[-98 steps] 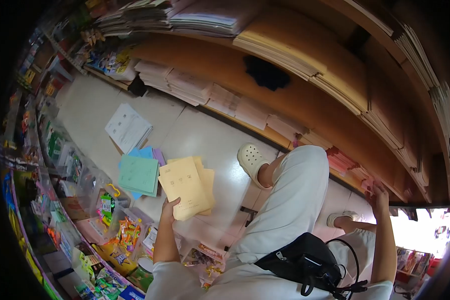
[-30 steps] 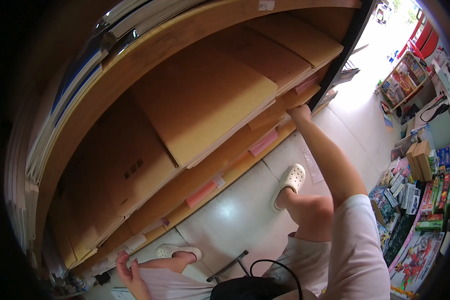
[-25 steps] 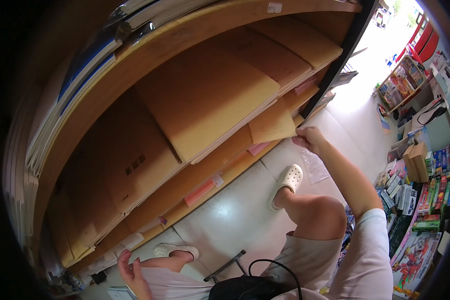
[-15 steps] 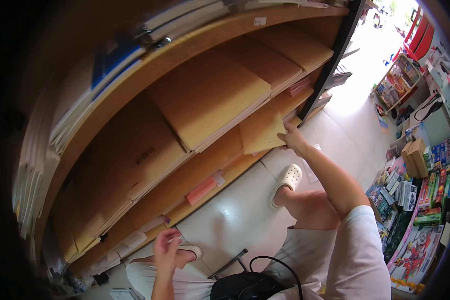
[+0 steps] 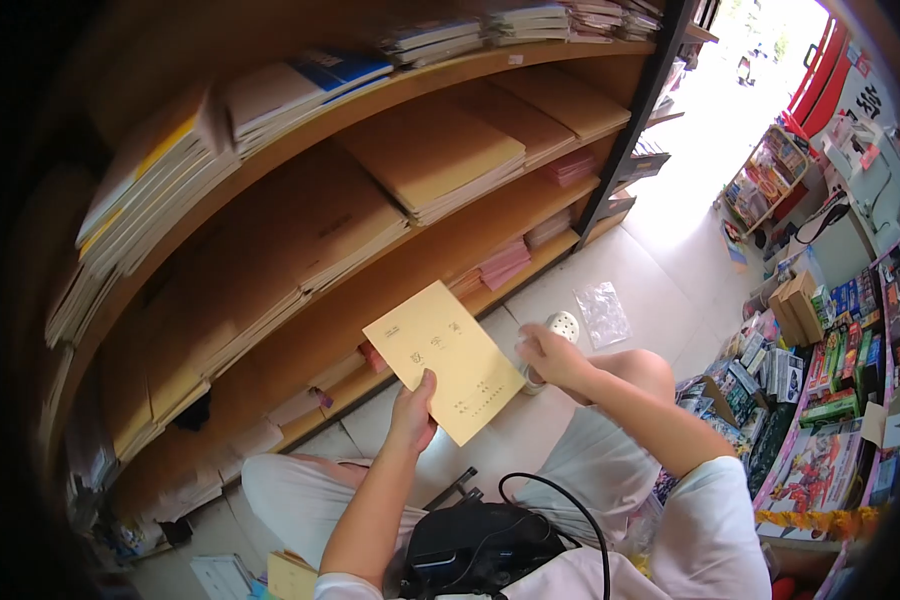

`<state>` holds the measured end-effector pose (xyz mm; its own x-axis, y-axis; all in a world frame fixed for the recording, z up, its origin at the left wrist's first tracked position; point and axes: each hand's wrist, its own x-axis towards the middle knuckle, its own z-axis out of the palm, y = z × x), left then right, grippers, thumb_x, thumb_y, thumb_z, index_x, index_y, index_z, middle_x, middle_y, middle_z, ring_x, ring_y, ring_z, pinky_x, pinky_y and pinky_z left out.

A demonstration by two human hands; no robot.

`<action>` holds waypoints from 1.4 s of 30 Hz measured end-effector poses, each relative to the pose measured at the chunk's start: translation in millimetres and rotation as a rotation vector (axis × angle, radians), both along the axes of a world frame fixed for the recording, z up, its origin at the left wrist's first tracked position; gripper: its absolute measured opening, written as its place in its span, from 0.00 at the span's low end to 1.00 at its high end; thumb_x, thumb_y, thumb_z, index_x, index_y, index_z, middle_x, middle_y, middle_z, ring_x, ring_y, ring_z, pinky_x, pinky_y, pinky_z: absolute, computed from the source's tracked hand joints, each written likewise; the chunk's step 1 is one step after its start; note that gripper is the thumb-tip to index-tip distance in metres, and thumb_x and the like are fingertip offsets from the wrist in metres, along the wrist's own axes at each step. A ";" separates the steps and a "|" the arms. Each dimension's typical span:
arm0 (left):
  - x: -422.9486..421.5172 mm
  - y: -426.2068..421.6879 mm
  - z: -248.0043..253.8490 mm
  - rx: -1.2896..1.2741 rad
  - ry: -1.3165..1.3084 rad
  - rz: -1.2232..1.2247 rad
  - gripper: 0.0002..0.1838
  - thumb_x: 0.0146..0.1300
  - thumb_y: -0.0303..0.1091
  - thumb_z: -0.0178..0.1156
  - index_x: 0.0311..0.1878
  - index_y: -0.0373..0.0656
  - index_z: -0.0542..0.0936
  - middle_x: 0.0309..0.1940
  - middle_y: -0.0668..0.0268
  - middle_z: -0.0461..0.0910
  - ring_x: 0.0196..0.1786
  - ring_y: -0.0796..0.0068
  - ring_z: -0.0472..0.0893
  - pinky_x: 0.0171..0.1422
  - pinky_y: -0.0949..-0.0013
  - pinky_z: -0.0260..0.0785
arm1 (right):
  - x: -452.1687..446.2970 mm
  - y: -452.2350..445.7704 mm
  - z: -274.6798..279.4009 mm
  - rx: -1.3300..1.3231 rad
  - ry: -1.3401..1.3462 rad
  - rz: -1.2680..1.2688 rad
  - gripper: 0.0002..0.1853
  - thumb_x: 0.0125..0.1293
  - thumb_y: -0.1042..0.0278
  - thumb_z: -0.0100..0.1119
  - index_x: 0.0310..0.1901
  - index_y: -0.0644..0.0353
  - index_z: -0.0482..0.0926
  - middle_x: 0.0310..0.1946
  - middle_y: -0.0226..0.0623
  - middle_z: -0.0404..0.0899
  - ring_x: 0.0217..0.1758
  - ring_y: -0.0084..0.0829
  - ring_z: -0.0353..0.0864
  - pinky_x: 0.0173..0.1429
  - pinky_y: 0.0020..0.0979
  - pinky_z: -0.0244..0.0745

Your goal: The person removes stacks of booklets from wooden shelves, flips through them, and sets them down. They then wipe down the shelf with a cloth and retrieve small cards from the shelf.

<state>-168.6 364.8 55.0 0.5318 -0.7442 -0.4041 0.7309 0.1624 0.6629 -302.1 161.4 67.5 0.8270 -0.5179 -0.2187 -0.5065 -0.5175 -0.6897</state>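
My left hand point(image 5: 413, 415) grips a yellow-covered exercise book point(image 5: 450, 365) by its lower left edge, thumb lying on the cover. The book is tilted, its front with dark printed characters facing up toward me. To the right of the book, apart from it, is my right hand point(image 5: 555, 360), above my shoe. Its fingers are curled in and somewhat blurred, and I see nothing in them. Stacks of similar tan books point(image 5: 440, 155) lie on the shelf beyond.
Wooden shelving point(image 5: 530, 215) curves across the left and top, with pink packs point(image 5: 506, 265) low down. A clear plastic bag point(image 5: 602, 315) lies on the tiled floor. Boxed goods point(image 5: 850, 345) crowd the right side. A black bag point(image 5: 480, 545) rests at my lap.
The exercise book has come from the low shelf toward me, passing from my right hand to my left. My right hand has let go and drawn back. The view has shifted.
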 end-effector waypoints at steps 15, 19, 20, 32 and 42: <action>8.0 76.0 24.9 0.130 -0.205 0.131 0.19 0.66 0.35 0.49 0.55 0.33 0.67 0.48 0.59 0.74 0.46 0.68 0.77 0.49 0.68 0.71 | 24.3 56.2 27.2 -0.274 -0.284 -0.235 0.24 0.67 0.59 0.39 0.59 0.68 0.61 0.61 0.57 0.57 0.66 0.48 0.55 0.67 0.38 0.52; -16.9 66.3 22.5 0.071 -0.223 0.120 0.18 0.64 0.35 0.51 0.52 0.32 0.70 0.44 0.59 0.76 0.43 0.70 0.77 0.46 0.69 0.71 | 64.6 125.9 120.4 -0.226 -0.825 0.049 0.24 0.65 0.60 0.43 0.59 0.66 0.61 0.63 0.51 0.55 0.67 0.50 0.52 0.69 0.36 0.46; -25.8 66.4 29.6 0.044 -0.243 0.098 0.18 0.64 0.34 0.51 0.52 0.31 0.70 0.44 0.59 0.76 0.42 0.71 0.77 0.45 0.69 0.71 | 73.3 142.2 107.1 -0.137 -0.865 0.184 0.24 0.64 0.61 0.44 0.59 0.64 0.62 0.64 0.49 0.55 0.68 0.49 0.51 0.70 0.36 0.43; -19.7 350.1 76.4 0.084 -0.271 0.679 0.21 0.58 0.28 0.57 0.54 0.33 0.68 0.48 0.58 0.74 0.46 0.69 0.77 0.50 0.68 0.71 | -8.8 33.5 -96.6 0.356 0.180 0.178 0.15 0.64 0.60 0.50 0.42 0.63 0.77 0.27 0.34 0.78 0.28 0.23 0.78 0.29 0.23 0.70; -91.7 579.4 -110.5 0.657 -0.034 1.041 0.22 0.57 0.25 0.57 0.56 0.36 0.67 0.46 0.56 0.76 0.45 0.61 0.78 0.49 0.65 0.72 | -18.7 26.9 -119.8 0.252 0.227 0.146 0.11 0.59 0.67 0.54 0.37 0.68 0.76 0.25 0.35 0.76 0.28 0.24 0.74 0.31 0.24 0.69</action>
